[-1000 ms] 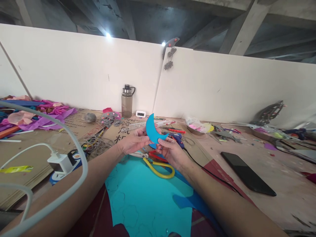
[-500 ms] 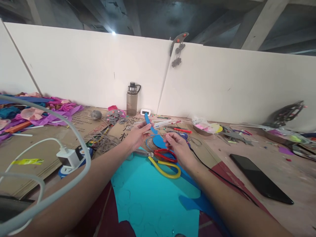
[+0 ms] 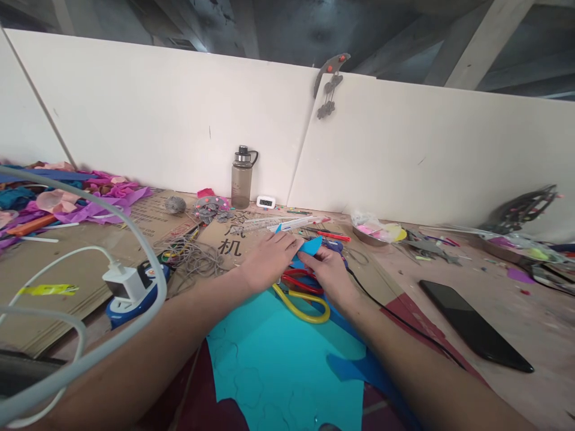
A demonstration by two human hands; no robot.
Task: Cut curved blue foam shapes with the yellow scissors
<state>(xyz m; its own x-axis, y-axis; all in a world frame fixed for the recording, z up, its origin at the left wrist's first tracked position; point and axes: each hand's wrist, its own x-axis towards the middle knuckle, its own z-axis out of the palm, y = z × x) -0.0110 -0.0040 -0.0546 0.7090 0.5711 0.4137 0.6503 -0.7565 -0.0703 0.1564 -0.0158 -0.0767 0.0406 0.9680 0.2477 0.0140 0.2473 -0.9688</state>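
My left hand (image 3: 275,258) is closed, its back toward me. A small tip of a blue paper strip (image 3: 278,228) sticks out above its fingers; the rest is hidden. Close beside it, my right hand (image 3: 330,275) pinches a blue paper piece (image 3: 311,245) between thumb and fingers. The left fingertips reach that piece, though their exact contact is hidden. Below both hands lie scissors with one red and one yellow handle (image 3: 309,311), blades covered by the left hand. They rest over a turquoise sheet (image 3: 287,359) with drawn outlines.
A bottle (image 3: 241,182) and a small digital clock (image 3: 266,202) stand by the white board. Tangled twine (image 3: 197,257) and a white charger (image 3: 126,287) are on the left, with a cable looping in front. A black phone (image 3: 471,323) lies right.
My left hand has turned over and moved right and down toward the right hand, covering most of the strip. My right hand now has a blue paper piece raised in its fingers.
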